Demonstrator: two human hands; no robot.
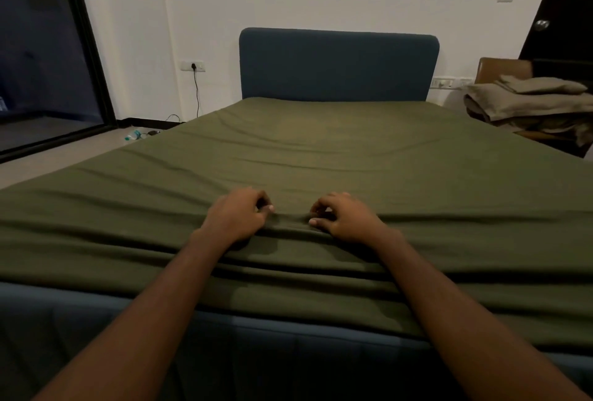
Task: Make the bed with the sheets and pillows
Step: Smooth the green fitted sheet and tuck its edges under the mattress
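My left hand (239, 216) and right hand (345, 219) sit level, curled fingers pinching a crosswise ridge of the olive-green sheet (321, 144) near the bed's (96, 314) foot edge, its length running away to the headboard (337, 63).

The olive-green fabric sheet (321, 150) lies spread over the bed, from the dark blue padded headboard (337, 65) against the far wall to the near edge, where it overhangs the blue upholstered bed frame (96, 314). The left hand (237, 214) and the right hand (343, 217) sit side by side on the sheet near that edge, each pinching a raised fold that runs between them. Left of the bed, a clear plastic water bottle (133, 135) lies on the floor, below the white wall socket (192, 66). To the right, a stack of folded beige linens (529, 102) rests on the brown leather chair (500, 68).
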